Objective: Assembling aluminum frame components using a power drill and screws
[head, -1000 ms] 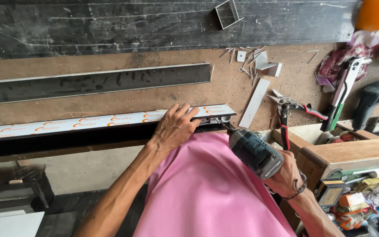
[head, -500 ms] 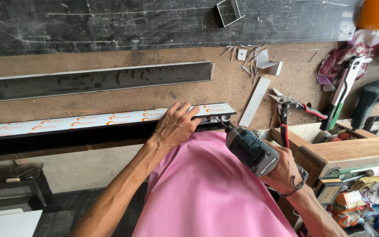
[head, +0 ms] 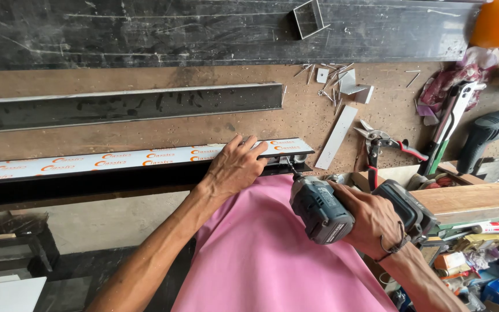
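Pressing film-wrapped flat profile (head: 145,157), gripping chunky drill (head: 321,209)

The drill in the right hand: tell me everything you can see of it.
The drill is a compact cordless driver with a dark grey-green body and a black battery block at the grip's foot. The right hand wraps its grip. It lies tilted, its bit aimed up-left at the near end of the film-covered rail, which the left hand presses flat on the bench edge.

Glossy film-wrapped metal profile (head: 145,157); rough, pitted wooden bench (head: 215,124); matt plastic drill (head: 321,209); bare metal strip (head: 337,136) at two o'clock.
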